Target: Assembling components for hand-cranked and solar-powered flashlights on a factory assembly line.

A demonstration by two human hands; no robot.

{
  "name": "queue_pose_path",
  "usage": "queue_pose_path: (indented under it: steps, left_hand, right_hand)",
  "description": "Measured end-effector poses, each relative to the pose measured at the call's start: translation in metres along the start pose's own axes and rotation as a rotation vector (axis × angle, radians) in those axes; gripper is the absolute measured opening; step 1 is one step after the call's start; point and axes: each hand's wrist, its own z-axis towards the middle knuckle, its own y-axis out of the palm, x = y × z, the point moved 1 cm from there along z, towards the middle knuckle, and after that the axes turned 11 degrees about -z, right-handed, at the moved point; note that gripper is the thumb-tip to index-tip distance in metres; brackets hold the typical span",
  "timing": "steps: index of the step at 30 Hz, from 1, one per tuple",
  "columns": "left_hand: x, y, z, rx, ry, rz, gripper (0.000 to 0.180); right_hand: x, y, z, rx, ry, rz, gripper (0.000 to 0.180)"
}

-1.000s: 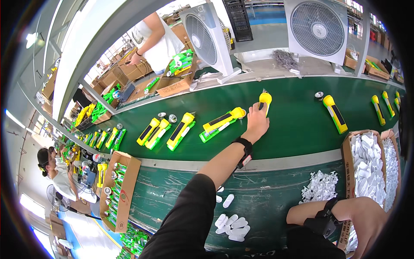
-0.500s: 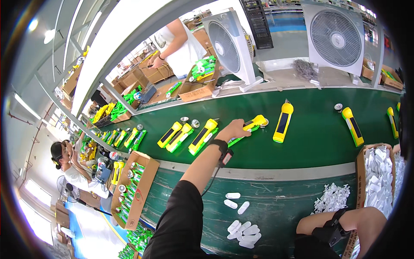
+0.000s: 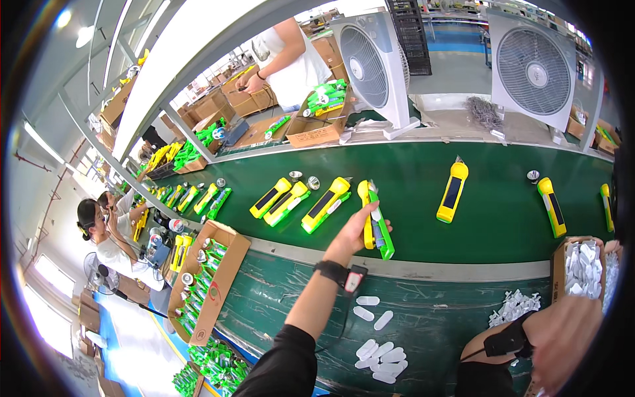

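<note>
My left hand (image 3: pixel 355 233) is closed round a yellow and green flashlight (image 3: pixel 378 228), held tilted over the front edge of the green conveyor belt (image 3: pixel 410 241). Its green side, with grey parts inside, faces right. Smeared by motion, my right hand (image 3: pixel 570 341) is at the lower right, by the cardboard box of white plastic pieces (image 3: pixel 583 268); its fingers do not show clearly. Left of my left hand, another flashlight (image 3: pixel 327 206) lies on the belt. White oval pieces (image 3: pixel 381 360) lie on the nearer surface below my left forearm.
Further flashlights (image 3: pixel 453 192) line the belt. Small white parts (image 3: pixel 514 308) are heaped beside the right box. A carton of green housings (image 3: pixel 215 291) stands at the left. Two fans (image 3: pixel 534 76) and a co-worker (image 3: pixel 288 63) are beyond the belt; others sit at the left.
My left hand has picked up the flashlight it was touching, turned it upright and drawn it nearer. My right hand has come into fuller view at the lower right. The whole view has shifted slightly.
</note>
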Motion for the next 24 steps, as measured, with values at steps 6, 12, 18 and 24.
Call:
queue_pose_path:
  steps: [6,12,18,24]
  left_hand:
    - [-0.033,-0.008,0.006,-0.138,-0.013,-0.429,0.046]
    - [-0.049,0.002,-0.004,-0.195,0.176,-0.362,0.032]
    - [-0.060,0.011,-0.007,-0.198,0.245,-0.421,0.036]
    - [-0.072,0.009,0.001,-0.259,0.201,-0.420,0.037]
  right_hand:
    - [0.039,0.025,0.011,0.388,0.799,-0.710,0.044]
    - [0.084,0.025,0.012,0.492,1.183,-0.738,0.041]
    - [0.182,0.042,0.000,0.555,1.328,-0.873,0.045]
    - [0.242,0.071,-0.016,0.364,1.475,-0.736,0.054]
